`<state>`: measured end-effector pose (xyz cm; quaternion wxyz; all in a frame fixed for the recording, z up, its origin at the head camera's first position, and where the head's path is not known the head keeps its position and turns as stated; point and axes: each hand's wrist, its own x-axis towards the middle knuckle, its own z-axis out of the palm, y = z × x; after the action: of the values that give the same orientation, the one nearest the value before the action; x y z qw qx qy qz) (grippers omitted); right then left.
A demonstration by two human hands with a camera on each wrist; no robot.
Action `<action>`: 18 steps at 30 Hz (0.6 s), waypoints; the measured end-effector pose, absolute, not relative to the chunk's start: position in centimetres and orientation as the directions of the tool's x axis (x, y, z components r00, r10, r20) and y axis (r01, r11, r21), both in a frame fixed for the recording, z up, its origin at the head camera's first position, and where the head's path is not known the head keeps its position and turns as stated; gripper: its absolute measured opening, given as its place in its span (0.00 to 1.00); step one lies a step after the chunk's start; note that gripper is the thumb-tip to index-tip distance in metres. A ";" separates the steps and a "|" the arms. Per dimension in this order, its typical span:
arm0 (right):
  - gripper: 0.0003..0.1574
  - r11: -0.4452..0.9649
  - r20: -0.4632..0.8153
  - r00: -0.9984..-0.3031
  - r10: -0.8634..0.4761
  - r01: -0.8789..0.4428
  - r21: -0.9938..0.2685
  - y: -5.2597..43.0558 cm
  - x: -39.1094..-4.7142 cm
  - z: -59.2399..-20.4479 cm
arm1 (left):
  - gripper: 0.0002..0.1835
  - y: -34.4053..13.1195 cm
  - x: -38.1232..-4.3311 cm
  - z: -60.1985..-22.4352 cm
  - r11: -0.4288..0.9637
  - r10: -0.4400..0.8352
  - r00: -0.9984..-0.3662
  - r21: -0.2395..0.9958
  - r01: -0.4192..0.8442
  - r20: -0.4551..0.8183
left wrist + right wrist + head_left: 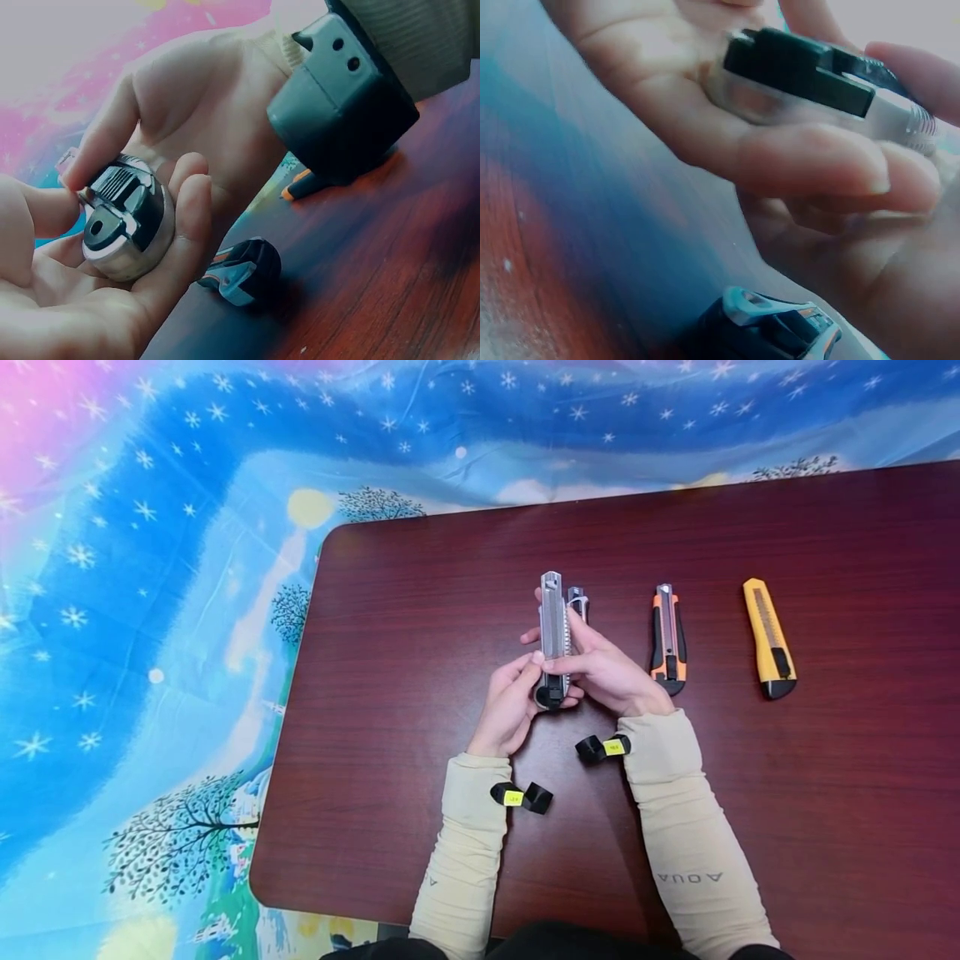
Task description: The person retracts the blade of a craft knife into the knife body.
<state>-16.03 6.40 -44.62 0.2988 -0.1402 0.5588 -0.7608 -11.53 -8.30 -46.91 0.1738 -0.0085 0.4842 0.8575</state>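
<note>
A silver utility knife [553, 622] with a black slider end stands held between both hands, its long side facing the head camera. My left hand [506, 706] grips its lower end, with the thumb on the near face and fingers beneath. My right hand [611, 672] holds it from the right side, thumb across the lower body. The left wrist view shows the black ridged slider [116, 191] and rounded end close up between the fingers. Another utility knife [577, 600], dark and grey, lies on the table behind the right hand, partly hidden.
To the right lie an orange and black utility knife [667, 643] and a yellow utility knife [770, 639] with a black end. Everything rests over a dark red wooden table [397, 693]. A blue patterned cloth [187, 635] hangs beyond its left and far edges.
</note>
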 end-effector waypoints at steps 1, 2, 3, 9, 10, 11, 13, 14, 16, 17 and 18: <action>0.55 -0.196 -0.118 -0.789 -0.604 0.290 -0.937 6.3 -16.1 -44.7 | 0.23 -8.3 -11.5 -46.9 -0.466 0.287 -0.940 0.831 -0.305 -0.185; 0.55 -0.191 -0.118 -0.797 -0.593 0.282 -0.940 6.2 -16.1 -44.8 | 0.23 -8.3 -11.5 -46.9 -0.461 0.283 -0.941 0.834 -0.304 -0.186; 0.54 -0.185 -0.118 -0.805 -0.582 0.272 -0.944 6.2 -16.1 -44.9 | 0.23 -8.3 -11.6 -46.9 -0.456 0.280 -0.941 0.837 -0.303 -0.189; 0.51 -0.167 -0.087 -0.850 -0.520 0.201 -0.965 5.8 -16.2 -45.1 | 0.21 -8.4 -11.6 -46.9 -0.457 0.244 -0.949 0.839 -0.295 -0.200; 0.51 -0.163 -0.084 -0.856 -0.510 0.192 -0.968 5.8 -16.2 -45.1 | 0.21 -8.4 -11.6 -46.8 -0.457 0.235 -0.952 0.841 -0.288 -0.198; 0.49 -0.152 -0.087 -0.861 -0.500 0.187 -0.971 5.8 -16.2 -45.1 | 0.22 -8.5 -11.6 -46.8 -0.452 0.226 -0.955 0.847 -0.279 -0.194; 0.46 -0.130 -0.097 -0.871 -0.481 0.181 -0.975 5.8 -16.2 -45.1 | 0.21 -8.5 -11.7 -46.7 -0.441 0.195 -0.964 0.861 -0.253 -0.183; 0.44 -0.117 -0.105 -0.875 -0.472 0.180 -0.977 5.8 -16.2 -45.1 | 0.21 -8.6 -11.7 -46.6 -0.431 0.173 -0.969 0.871 -0.236 -0.177; 0.39 -0.098 -0.121 -0.887 -0.446 0.183 -0.978 5.9 -16.1 -45.0 | 0.19 -8.7 -11.8 -46.6 -0.383 0.117 -0.980 0.903 -0.196 -0.163; 0.36 -0.092 -0.127 -0.891 -0.437 0.184 -0.979 6.0 -16.1 -45.0 | 0.19 -8.8 -11.8 -46.5 -0.344 0.084 -0.984 0.922 -0.175 -0.156; 0.35 -0.092 -0.125 -0.895 -0.429 0.181 -0.979 6.0 -16.1 -44.9 | 0.18 -9.0 -11.9 -46.5 -0.300 0.048 -0.987 0.941 -0.158 -0.150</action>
<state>-16.12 6.03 -44.90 0.2082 -0.0967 0.6408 -0.7326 -11.88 -8.97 -46.55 0.0640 -0.0466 0.5882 0.8048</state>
